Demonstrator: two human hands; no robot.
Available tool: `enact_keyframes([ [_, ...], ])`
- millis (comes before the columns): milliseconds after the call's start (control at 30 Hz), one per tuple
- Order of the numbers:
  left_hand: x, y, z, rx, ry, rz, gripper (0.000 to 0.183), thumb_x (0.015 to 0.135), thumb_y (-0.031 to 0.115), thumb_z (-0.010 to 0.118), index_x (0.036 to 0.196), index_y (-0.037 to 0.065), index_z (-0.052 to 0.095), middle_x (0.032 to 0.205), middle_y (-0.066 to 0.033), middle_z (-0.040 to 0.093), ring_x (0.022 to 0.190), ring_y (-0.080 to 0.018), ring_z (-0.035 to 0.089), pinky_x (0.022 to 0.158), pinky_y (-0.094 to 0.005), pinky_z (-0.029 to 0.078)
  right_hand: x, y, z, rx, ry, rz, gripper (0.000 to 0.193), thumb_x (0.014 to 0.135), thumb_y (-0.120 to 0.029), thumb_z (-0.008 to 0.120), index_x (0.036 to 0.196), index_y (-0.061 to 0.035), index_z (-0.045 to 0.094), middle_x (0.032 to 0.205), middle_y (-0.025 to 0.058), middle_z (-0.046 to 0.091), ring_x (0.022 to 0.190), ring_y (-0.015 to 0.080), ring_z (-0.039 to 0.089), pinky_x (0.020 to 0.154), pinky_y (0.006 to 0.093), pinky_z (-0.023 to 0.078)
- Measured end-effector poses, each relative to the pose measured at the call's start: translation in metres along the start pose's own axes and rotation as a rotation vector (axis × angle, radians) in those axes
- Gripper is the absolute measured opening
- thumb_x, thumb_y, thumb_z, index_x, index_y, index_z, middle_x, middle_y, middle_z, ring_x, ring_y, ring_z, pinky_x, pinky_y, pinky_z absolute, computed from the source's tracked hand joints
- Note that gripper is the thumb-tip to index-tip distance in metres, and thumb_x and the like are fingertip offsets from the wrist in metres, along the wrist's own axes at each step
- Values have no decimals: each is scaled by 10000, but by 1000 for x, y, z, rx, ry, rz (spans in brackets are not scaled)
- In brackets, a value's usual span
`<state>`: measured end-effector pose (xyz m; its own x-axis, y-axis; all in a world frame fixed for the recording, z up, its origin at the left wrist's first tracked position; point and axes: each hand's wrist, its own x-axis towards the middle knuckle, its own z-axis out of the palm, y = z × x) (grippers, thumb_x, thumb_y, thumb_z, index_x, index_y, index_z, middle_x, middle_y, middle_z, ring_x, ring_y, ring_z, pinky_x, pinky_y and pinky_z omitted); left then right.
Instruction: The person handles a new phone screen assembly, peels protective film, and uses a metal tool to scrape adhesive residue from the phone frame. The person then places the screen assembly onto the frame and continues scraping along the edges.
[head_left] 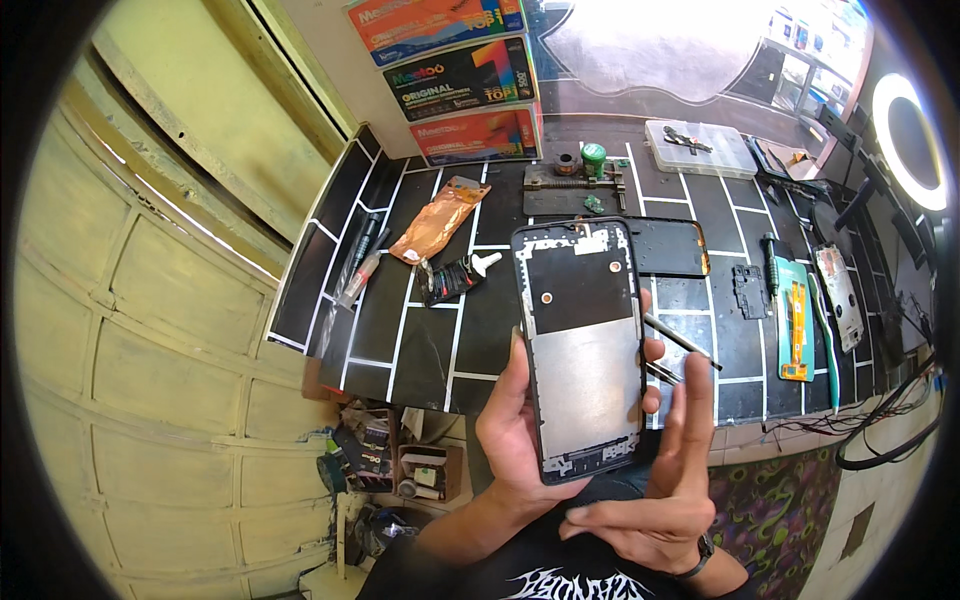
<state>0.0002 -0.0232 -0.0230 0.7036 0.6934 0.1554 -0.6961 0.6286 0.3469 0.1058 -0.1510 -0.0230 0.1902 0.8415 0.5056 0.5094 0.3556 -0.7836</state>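
Note:
My left hand (pixel 508 425) holds a phone frame (pixel 585 375) upright in front of me, over the table's near edge. The thumb lies along its left side and the fingertips wrap round its right side. The side of the frame facing me has a bare silver plate below a black area, with white patches at the top. My right hand (pixel 668 515) is to the lower right of the frame, apart from it, with fingers stretched out and nothing in them. Thin metal tools (pixel 685 342) lie on the table behind the hands, partly hidden by the fingers.
Behind the frame lie a dark phone shell (pixel 672 247) and a board holder (pixel 545 195) with a green-lidded jar (pixel 593 158). Leftward are a copper-coloured pouch (pixel 438 222) and black tube (pixel 455 282). An orange flex cable (pixel 797 325), screwdriver (pixel 770 262) and ring light (pixel 940 165) stand right.

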Motion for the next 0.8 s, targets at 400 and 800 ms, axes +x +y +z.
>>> enact_keyframes([
  [400,4,-3,2,-203,-34,-30,758,1054,593,391,1622,103,282,1641,-240,279,1306,-388,521,929,-529,528,-12,4,20,-8,325,108,210,683,-265,940,825,-194,802,1656,305,204,1557,499,147,1234,644,129],
  [800,8,0,-4,-102,-156,137,782,1058,584,396,1624,66,242,1623,-237,299,1326,-375,499,995,-514,516,-20,7,1,-130,109,-18,257,778,-218,909,970,-160,749,1525,292,390,1469,457,348,1199,544,298],
])
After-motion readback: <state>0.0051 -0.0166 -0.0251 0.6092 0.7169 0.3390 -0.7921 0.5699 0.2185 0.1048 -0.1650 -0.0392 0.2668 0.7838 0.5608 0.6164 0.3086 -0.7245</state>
